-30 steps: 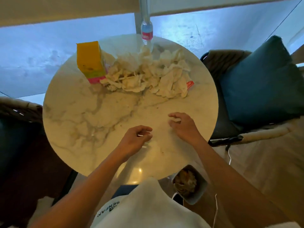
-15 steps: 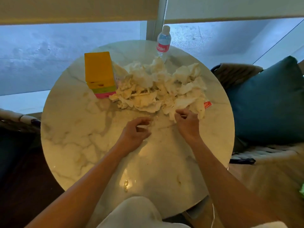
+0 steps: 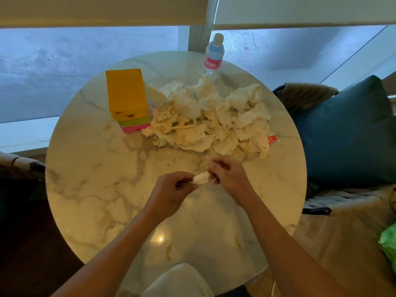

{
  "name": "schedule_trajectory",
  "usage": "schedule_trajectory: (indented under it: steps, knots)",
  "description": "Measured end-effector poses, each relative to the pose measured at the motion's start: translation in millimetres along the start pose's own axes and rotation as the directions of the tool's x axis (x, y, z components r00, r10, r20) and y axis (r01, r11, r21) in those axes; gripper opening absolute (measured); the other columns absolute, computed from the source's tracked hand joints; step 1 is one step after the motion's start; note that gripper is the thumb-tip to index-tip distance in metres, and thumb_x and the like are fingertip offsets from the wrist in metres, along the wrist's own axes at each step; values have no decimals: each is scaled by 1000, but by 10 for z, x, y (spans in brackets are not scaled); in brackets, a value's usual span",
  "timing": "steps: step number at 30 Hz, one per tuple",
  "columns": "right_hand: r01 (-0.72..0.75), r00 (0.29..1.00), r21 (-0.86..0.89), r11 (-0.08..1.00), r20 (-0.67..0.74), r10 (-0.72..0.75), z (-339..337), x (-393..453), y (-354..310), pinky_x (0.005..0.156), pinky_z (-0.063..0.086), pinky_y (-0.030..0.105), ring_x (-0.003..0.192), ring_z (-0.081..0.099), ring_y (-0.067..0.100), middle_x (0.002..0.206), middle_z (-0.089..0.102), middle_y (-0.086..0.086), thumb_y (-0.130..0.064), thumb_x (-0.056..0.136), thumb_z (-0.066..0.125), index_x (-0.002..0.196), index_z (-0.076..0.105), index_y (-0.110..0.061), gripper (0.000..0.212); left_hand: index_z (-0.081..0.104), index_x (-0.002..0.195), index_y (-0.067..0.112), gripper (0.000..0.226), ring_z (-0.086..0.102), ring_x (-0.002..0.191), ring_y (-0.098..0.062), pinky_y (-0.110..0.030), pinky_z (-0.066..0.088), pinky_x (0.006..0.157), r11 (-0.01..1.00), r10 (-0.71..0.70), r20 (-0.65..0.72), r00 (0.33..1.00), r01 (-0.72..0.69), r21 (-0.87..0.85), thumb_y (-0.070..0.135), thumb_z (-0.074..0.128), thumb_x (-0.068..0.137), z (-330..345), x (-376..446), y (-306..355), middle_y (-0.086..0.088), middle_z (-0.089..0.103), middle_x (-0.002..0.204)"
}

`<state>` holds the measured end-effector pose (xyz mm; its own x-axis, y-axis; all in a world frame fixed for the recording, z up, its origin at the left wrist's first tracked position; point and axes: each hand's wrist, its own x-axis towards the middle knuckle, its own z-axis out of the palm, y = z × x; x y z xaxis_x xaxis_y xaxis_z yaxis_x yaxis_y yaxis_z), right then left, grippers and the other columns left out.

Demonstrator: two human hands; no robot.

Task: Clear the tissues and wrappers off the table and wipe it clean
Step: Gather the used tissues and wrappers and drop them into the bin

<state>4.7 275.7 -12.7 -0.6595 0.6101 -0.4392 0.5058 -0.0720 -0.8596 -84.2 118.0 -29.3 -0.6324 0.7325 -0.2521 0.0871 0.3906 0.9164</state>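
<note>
A small crumpled tissue (image 3: 201,178) is held between both hands above the near-centre of the round marble desk (image 3: 90,189). The left hand (image 3: 171,192) has its fingers curled, the grip pinching the tissue's left end. The right hand (image 3: 230,177) is likewise curled, its grip closed on the tissue's right end. The two hands are nearly touching, with the white wad showing in the gap between them.

Just beyond the grip, farther from the person, lies a large heap of crumpled tissues (image 3: 205,116) spread across the far half of the desk. A small red wrapper (image 3: 271,139) sits at the heap's right edge, beyond and to the right of the right hand. Fine crumbs and specks mark the surface between the grip and the heap.

Beyond and to the left of the grip stands a yellow box (image 3: 127,97) with green and pink bands at its base, touching the heap's left edge. Behind the heap, at the far rim, a clear water bottle (image 3: 213,55) with a red label stands upright.

Well to the right of the desk, a teal cushion (image 3: 347,133) rests on a chair.
</note>
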Motion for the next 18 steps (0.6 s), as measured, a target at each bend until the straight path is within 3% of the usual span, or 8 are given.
schedule_trajectory:
  steps: [2, 5, 6, 8, 11, 16, 18]
  knots:
    - [19, 983, -222, 975, -172, -58, -23, 283, 85, 69, 50, 27, 75, 61, 13, 85, 65, 2, -27, 87, 67, 111, 66, -23, 24, 72, 83, 31, 18, 57, 64, 1, -14, 44, 62, 996, -71, -55, 996, 67, -64, 13, 72, 83, -36, -14, 5, 7, 70, 73]
    - [-41, 980, -539, 841, -186, -71, -57, 660, 257, 88, 45, 34, 109, 56, 27, 118, 58, 12, -33, 87, 64, 138, 46, -25, 55, 75, 93, 20, 10, 63, 68, -3, -17, 49, 62, 976, -161, -106, 981, 143, -165, 15, 71, 85, -96, -64, 5, 3, 73, 77]
    - [-60, 983, -596, 801, -176, -58, -69, 734, 300, 92, 43, 35, 116, 52, 30, 127, 54, 13, -32, 90, 61, 140, 43, -23, 54, 75, 95, 19, 11, 64, 69, -4, -18, 50, 63, 972, -179, -124, 976, 156, -176, 16, 70, 85, -113, -85, -4, 2, 73, 79]
    - [-36, 979, -660, 750, -172, -105, -106, 817, 347, 89, 43, 33, 116, 54, 30, 128, 57, 13, -24, 92, 54, 131, 55, -17, 39, 75, 96, 18, 12, 67, 72, -11, -22, 51, 65, 967, -205, -148, 967, 177, -182, 19, 70, 86, -135, -123, -23, 0, 74, 81]
    - [41, 953, -620, 784, -211, -217, -127, 826, 353, 78, 42, 30, 103, 61, 27, 111, 69, 10, -10, 88, 50, 107, 72, -11, 29, 75, 97, 18, 12, 69, 80, -23, -31, 55, 71, 948, -249, -144, 958, 211, -237, 19, 70, 86, -124, -183, -24, -5, 74, 83]
    - [149, 925, -366, 918, -276, -260, -150, 517, 311, 65, 40, 23, 80, 60, 16, 85, 67, 1, -17, 89, 59, 94, 72, -14, 14, 74, 96, 20, 10, 69, 78, -26, -39, 55, 73, 945, -264, -113, 958, 234, -229, 20, 68, 88, -5, -279, 67, -5, 73, 81]
    - [141, 919, -252, 957, -326, -221, -220, 317, 303, 67, 46, 26, 78, 61, 16, 83, 68, 4, -19, 90, 59, 96, 71, -10, 16, 73, 99, 21, 12, 68, 80, -28, -40, 56, 73, 951, -260, -103, 960, 236, -202, 23, 67, 88, 75, -318, 141, -7, 73, 82]
